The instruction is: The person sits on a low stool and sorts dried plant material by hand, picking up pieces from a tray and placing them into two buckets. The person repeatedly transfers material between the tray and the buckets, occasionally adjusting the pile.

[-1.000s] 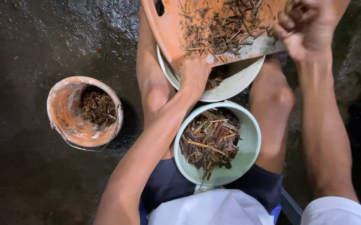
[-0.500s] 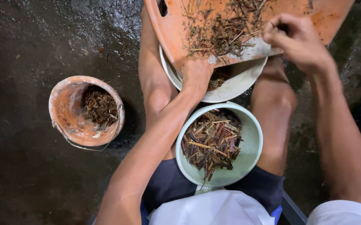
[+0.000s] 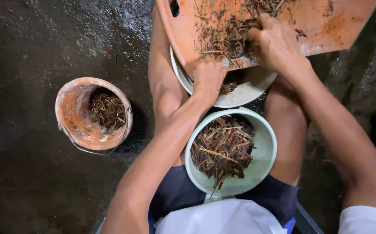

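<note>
An orange cutting board [image 3: 326, 26] tilts over a white bowl [image 3: 244, 89] between my knees. My left hand [image 3: 207, 78] grips the board's lower edge above that bowl. My right hand [image 3: 274, 43] rests on the board, fingers curled into a heap of brown chopped stalk pieces [image 3: 222, 39], pressing them toward the lower edge. The white bowl is mostly hidden under the board and hands.
A pale green bowl [image 3: 264, 143] full of chopped brown stalks sits on my lap. An orange bucket [image 3: 75, 115] with more stalks stands on the wet dark floor [image 3: 32, 47] at the left. My bare legs flank the bowls.
My right hand has come down from the board's upper right corner, leftward onto the heap of stalk pieces. My left hand has stayed at the board's lower edge.
</note>
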